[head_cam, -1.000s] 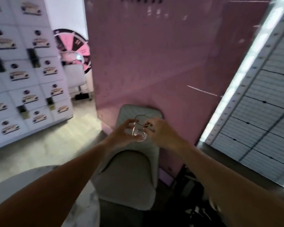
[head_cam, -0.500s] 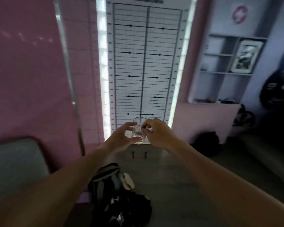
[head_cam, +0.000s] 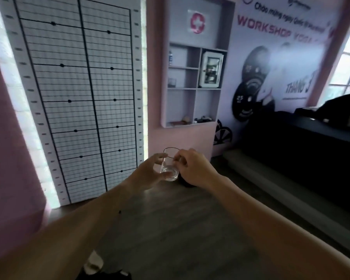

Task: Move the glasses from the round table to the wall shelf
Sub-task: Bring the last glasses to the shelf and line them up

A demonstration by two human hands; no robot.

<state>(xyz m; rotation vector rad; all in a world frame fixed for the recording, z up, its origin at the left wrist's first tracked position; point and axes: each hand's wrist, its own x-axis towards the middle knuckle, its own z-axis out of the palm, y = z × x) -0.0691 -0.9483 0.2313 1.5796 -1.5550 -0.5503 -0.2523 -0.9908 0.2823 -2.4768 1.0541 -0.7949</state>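
Note:
A clear drinking glass [head_cam: 170, 165] is held upright in mid-air in front of me, between both hands. My left hand [head_cam: 150, 174] grips its left side and base; my right hand [head_cam: 194, 170] pinches the rim on the right. The wall shelf [head_cam: 193, 88], a recessed grey unit with several compartments, is ahead and above the glass. One small glass [head_cam: 171, 82] stands in its middle-left compartment. The round table is out of view.
A tall white gridded panel [head_cam: 79, 93] with lit edges fills the left wall. A framed picture [head_cam: 210, 69] and small items sit in the shelf. A dark low counter [head_cam: 303, 150] runs along the right. Bags [head_cam: 101, 273] lie on the floor by my feet.
The view has swung right from the pink wall and chair to face the shelf, which is now closer. Both hands kept the glass in the same grip.

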